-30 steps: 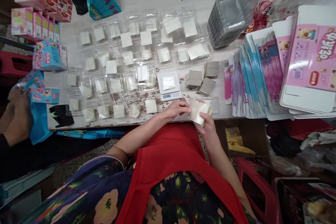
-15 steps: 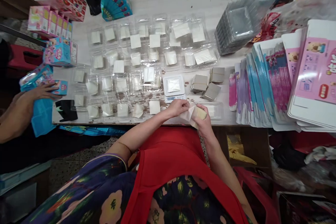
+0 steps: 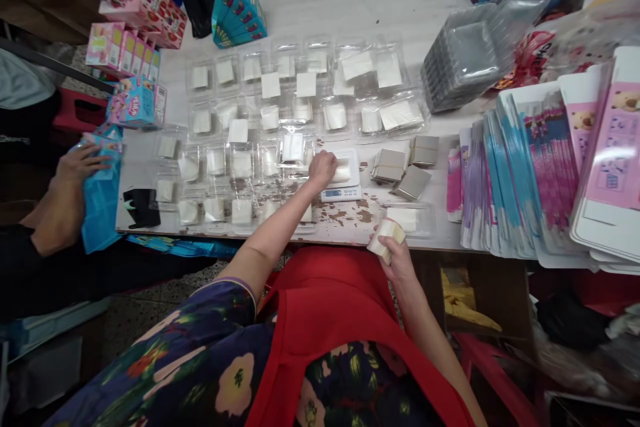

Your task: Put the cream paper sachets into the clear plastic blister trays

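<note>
My left hand (image 3: 323, 169) is closed at the left edge of the small white scale (image 3: 351, 192), its fingertips on the pale sheets (image 3: 342, 171) on the scale's plate. My right hand (image 3: 397, 255) grips a stack of cream sheets (image 3: 387, 237) just over the table's front edge. Beside that stack lies a clear tray (image 3: 424, 220) with a white piece in it. Rows of clear trays holding white sheets (image 3: 242, 211) spread to the left of the scale. Several grey banded blocks (image 3: 389, 165) sit to its right.
Nested clear trays (image 3: 463, 57) stand at the back right, beside flat printed cartons (image 3: 540, 153). Small pink boxes (image 3: 106, 47) are at the left. Another person's hand (image 3: 83, 163) rests on blue packaging (image 3: 103, 203) at the far left.
My left hand has left the stack in my right hand and moved up and left to the scale. The view has shifted, and the other person's hand has come off a small blue box.
</note>
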A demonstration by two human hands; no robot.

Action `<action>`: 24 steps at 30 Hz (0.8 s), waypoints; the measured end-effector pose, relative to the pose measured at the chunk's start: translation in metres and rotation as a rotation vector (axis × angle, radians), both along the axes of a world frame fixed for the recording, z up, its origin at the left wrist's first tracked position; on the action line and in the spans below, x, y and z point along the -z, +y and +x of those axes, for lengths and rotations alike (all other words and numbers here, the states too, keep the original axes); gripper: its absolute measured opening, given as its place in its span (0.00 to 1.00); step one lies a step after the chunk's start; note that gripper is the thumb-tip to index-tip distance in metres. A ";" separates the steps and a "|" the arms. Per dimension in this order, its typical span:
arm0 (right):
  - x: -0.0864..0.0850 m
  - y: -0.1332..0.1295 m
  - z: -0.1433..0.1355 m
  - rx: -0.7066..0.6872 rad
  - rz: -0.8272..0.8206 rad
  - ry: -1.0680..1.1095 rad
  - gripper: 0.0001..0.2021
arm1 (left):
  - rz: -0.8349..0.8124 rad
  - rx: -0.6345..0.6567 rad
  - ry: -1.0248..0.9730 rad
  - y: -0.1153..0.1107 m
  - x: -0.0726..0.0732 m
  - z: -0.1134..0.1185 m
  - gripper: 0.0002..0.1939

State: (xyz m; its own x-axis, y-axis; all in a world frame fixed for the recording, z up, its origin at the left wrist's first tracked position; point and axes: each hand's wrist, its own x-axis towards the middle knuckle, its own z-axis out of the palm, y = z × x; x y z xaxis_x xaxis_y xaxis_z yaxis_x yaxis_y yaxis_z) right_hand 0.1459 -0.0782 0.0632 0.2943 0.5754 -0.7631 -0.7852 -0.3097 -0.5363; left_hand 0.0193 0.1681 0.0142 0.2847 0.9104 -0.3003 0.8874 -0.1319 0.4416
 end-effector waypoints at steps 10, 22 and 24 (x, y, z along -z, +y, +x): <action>0.003 -0.009 0.006 0.004 -0.061 0.008 0.23 | 0.118 0.155 0.007 -0.027 -0.019 -0.033 0.19; 0.012 -0.011 -0.002 0.047 -0.099 0.081 0.27 | 0.029 0.148 0.013 -0.036 -0.022 -0.057 0.14; 0.013 -0.013 -0.004 0.044 -0.098 0.089 0.28 | 0.016 0.161 0.020 -0.032 -0.022 -0.054 0.15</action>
State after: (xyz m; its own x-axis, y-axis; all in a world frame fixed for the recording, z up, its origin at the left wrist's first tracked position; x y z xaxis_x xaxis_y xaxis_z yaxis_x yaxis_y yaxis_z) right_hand 0.1424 -0.0917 0.0501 0.2461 0.4848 -0.8393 -0.8425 -0.3211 -0.4325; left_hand -0.0343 0.1363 0.0359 0.4218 0.8582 -0.2927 0.8627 -0.2804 0.4209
